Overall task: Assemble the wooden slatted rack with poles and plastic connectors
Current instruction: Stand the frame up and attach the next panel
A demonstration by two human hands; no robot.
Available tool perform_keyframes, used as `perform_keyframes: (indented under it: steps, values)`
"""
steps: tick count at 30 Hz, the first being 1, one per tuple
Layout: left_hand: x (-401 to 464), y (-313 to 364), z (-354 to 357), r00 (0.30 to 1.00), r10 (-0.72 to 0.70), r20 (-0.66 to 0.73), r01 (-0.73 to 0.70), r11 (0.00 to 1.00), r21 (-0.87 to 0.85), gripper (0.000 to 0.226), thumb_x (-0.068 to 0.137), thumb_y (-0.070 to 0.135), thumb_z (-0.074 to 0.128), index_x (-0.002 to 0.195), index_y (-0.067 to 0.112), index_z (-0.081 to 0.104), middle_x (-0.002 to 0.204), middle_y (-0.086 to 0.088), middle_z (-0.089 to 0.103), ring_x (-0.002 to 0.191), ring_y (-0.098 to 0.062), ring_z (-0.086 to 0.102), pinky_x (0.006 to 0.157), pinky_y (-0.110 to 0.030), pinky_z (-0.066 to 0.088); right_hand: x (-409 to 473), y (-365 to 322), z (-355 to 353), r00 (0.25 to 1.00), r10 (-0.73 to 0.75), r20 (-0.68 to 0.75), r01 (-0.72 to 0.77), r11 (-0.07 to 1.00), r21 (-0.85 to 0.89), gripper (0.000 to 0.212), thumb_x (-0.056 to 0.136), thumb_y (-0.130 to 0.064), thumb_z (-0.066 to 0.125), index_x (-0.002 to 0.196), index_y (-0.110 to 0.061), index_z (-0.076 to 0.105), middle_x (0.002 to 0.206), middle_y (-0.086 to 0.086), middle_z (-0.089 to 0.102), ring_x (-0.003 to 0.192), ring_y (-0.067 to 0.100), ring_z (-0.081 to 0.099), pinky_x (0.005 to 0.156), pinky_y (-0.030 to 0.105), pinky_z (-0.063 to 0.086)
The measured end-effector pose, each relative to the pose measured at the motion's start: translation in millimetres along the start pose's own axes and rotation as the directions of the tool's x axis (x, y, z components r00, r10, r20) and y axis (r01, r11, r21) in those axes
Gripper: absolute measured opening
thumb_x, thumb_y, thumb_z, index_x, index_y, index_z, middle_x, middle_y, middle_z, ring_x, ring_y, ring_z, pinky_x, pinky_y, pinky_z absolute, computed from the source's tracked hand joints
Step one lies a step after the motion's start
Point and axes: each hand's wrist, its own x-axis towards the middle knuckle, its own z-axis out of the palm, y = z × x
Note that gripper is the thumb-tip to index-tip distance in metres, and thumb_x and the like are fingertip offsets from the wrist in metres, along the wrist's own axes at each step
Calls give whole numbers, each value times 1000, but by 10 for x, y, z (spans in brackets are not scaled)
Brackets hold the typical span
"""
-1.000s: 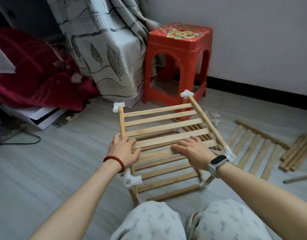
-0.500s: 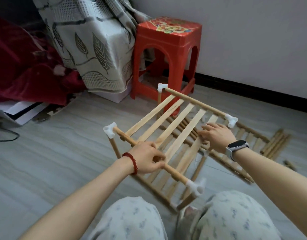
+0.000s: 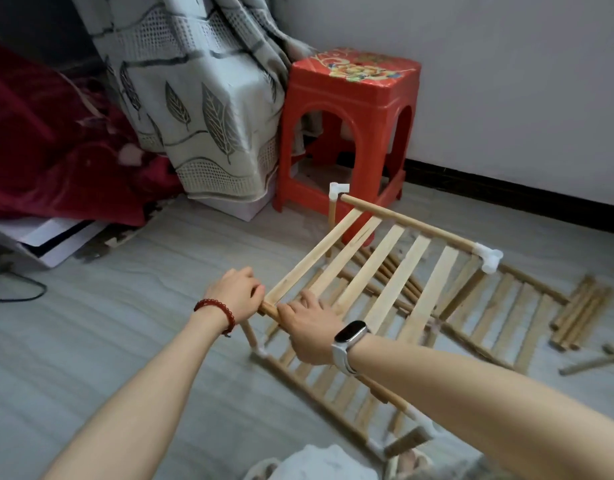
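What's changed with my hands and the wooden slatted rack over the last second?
The wooden slatted rack has been turned, so its slats now run away from you rather than across. The right hand came off the slats and now grips the near pole beside the left hand, which has slid to that pole's corner end. The red plastic stool and loose slat panel stayed put.
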Motion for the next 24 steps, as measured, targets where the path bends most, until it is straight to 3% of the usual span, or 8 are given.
perform_keyframes:
  steps: [2,7,11,14,17,21,24]
  values:
    - [-140,-46,39,997,-40,-65,41,999,18,37,96,34,30,75,25,58,88,7,43,91,-15,43,72,-32,42,12,-35,67,998,-59,-26,59,998,8,35,88,-2,43,121,-11,38,125,10,46,124,31,30,99,47,36]
    - [-661,-218,131,966,-211,-147,204,977,-62,36,96,33,30,80,21,61,82,3,39,81,-22,50,66,-29,35,-36,-126,151,938,-341,-66,333,937,-108,31,98,-10,36,129,-8,36,127,11,44,125,25,31,99,41,34]
    - [-1047,-386,249,890,-419,-180,338,871,-356,30,96,28,36,80,13,57,83,-2,51,84,-29,54,68,-31,37,-118,-147,1,892,-451,36,452,884,-121,40,94,-8,37,133,-9,36,138,12,39,132,26,32,108,42,28]
    - [-1229,-380,323,850,-521,-76,352,670,-654,34,96,32,42,79,10,61,83,-6,65,82,-24,58,67,-28,38,-139,-262,-61,898,-437,62,441,894,-85,56,81,-15,51,134,-12,33,131,8,48,127,25,39,113,44,17]
    - [-1331,-278,400,791,-611,-24,383,526,-760,40,95,37,44,64,16,58,75,-4,64,78,-22,56,66,-26,36,-105,-511,-41,910,-409,71,415,900,-130,60,87,-36,51,137,-16,25,109,4,64,114,25,50,113,51,14]
    - [-1374,-254,414,675,-738,-13,489,460,-741,42,96,32,41,64,7,55,75,-13,57,80,-31,51,67,-31,39,-76,-754,73,923,-380,57,383,900,-206,33,99,-41,35,125,-21,38,92,1,68,85,28,60,103,50,22]
    - [-1350,-269,386,639,-769,-29,534,471,-702,38,94,20,37,72,-3,57,84,-23,59,78,-32,45,65,-31,31,-105,-711,69,925,-381,-4,376,914,-152,21,100,-32,33,116,-22,44,81,-2,62,78,26,57,99,46,20]
